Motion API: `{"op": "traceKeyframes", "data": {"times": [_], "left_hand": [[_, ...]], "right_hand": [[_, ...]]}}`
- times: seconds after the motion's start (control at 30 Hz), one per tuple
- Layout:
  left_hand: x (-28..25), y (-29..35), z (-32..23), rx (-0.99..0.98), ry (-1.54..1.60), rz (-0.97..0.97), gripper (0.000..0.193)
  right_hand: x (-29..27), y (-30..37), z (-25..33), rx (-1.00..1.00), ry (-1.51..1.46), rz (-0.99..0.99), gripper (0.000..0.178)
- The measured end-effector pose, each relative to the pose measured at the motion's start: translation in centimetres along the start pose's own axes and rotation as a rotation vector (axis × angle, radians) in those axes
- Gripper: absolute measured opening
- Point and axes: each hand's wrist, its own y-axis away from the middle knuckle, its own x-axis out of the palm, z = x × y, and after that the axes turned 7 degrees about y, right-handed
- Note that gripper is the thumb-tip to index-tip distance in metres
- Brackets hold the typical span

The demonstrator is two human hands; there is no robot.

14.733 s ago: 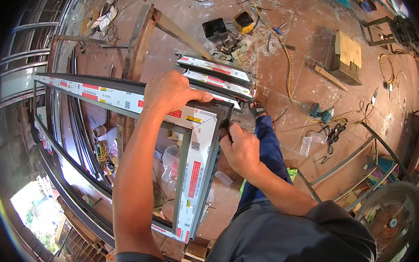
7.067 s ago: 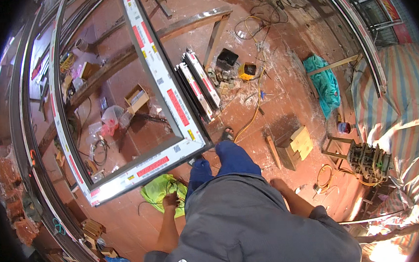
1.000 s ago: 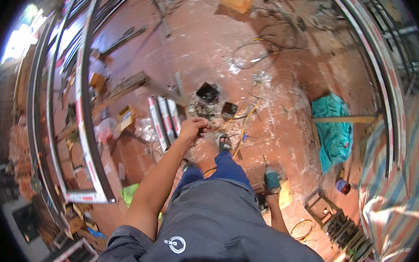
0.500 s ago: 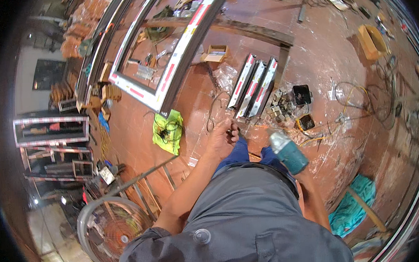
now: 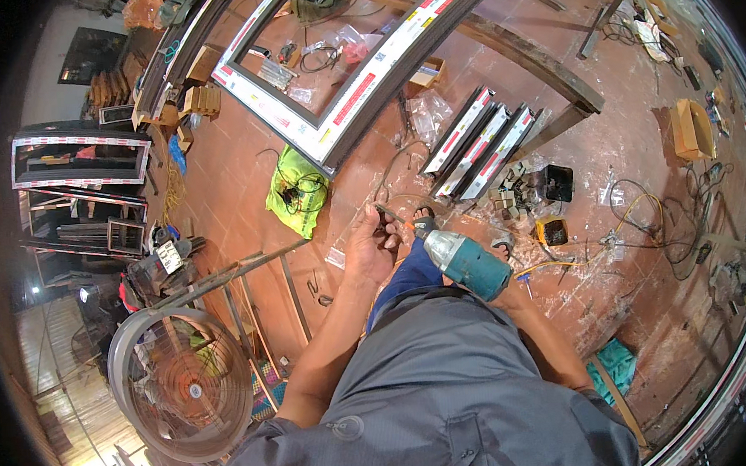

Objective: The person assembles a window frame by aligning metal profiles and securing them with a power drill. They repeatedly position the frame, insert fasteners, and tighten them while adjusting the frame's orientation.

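My right hand [image 5: 498, 297], mostly hidden behind the tool, is closed around a teal and silver power drill [image 5: 476, 269]. The drill points up and to the left, and its thin orange-tipped front end comes close to my left fingers. My left hand [image 5: 369, 249] is raised in front of me with curled fingers. Something small and dark shows among those fingers, too small to name. Beyond my hands, a large rectangular frame [image 5: 342, 119] with white and red protective tape rests on a metal stand [image 5: 541, 52].
Three short taped profiles [image 5: 480, 145] lie beyond the drill, beside small metal blocks [image 5: 504, 199] and a black bin [image 5: 555, 184]. A yellow-green bag [image 5: 296, 195] lies left. A round fan [image 5: 182, 386] stands near left. Cables [image 5: 658, 215] and a cardboard box [image 5: 691, 128] lie right.
The drill has swung left and tilted toward my left hand. My left hand has shifted slightly left and down, and the view has turned, moving the frame and profiles rightward.
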Motion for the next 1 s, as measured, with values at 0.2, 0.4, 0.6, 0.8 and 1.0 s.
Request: {"op": "traceKeyframes", "data": {"times": [0.2,0.4,0.6,0.8,1.0], "left_hand": [[0.0,-2.3,-2.7,-0.002,-0.053,-0.026,0.03],[-0.7,-4.9,-5.3,-0.003,-0.006,-0.051,0.015],[-5.2,-8.6,-10.8,0.065,-0.064,-0.1,0.029],[-8.4,-15.0,-14.2,0.063,-0.394,0.014,0.058],[-3.4,-13.7,-12.0,-0.077,-0.268,0.085,0.048]], "right_hand": [[2.9,-1.4,-1.7,0.244,-0.158,-0.034,0.035],[4.2,-3.2,-2.4,0.028,0.151,-0.017,0.038],[7.8,-4.7,-4.7,0.309,-0.576,-0.173,0.046],[7.9,-8.5,-4.5,0.31,-0.534,-0.174,0.04],[7.4,-9.6,-6.8,0.003,-0.069,-0.279,0.04]]}}
